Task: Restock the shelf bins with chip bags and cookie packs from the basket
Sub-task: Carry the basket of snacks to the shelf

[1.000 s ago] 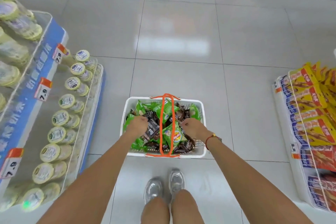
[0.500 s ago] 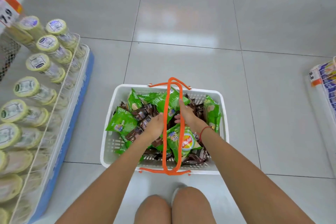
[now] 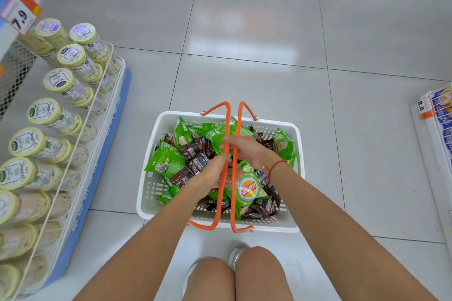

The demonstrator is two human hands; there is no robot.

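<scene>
From the head view, the white plastic basket (image 3: 297, 178) sits on the glossy grey-tiled floor (image 3: 244, 32), looming larger and lower in the frame than half a second ago, and its two orange handles (image 3: 236, 154), which then ran as one closed loop, now stand slightly parted over the middle. The basket's walls are slotted plastic with rounded corners. Inside lie crinkly green chip bags (image 3: 167, 165), one with a round red-and-yellow logo (image 3: 248, 190), mixed with glossy dark brown cookie packs (image 3: 195, 150).

The left hand (image 3: 210, 176) has moved up to the left handle; its fingers curl around the thin orange bar. The right hand (image 3: 247, 151), with a red string (image 3: 275, 167) at the wrist, has shifted across the handles too, palm down, fingers stretched over both bars; whether it grips them I cannot tell. Both bare forearms reach down from the bottom edge, above two bare knees and a silvery shoe (image 3: 234, 255).

At left, a blue-fronted wire shelf (image 3: 107, 129) holds rows of round, pale-yellow-lidded cookie tubes (image 3: 41, 113) lying on their sides, with a price tag reading 7.9 (image 3: 20, 16). At right, a white shelf edge carries a tag reading 8.8 (image 3: 424, 106).
</scene>
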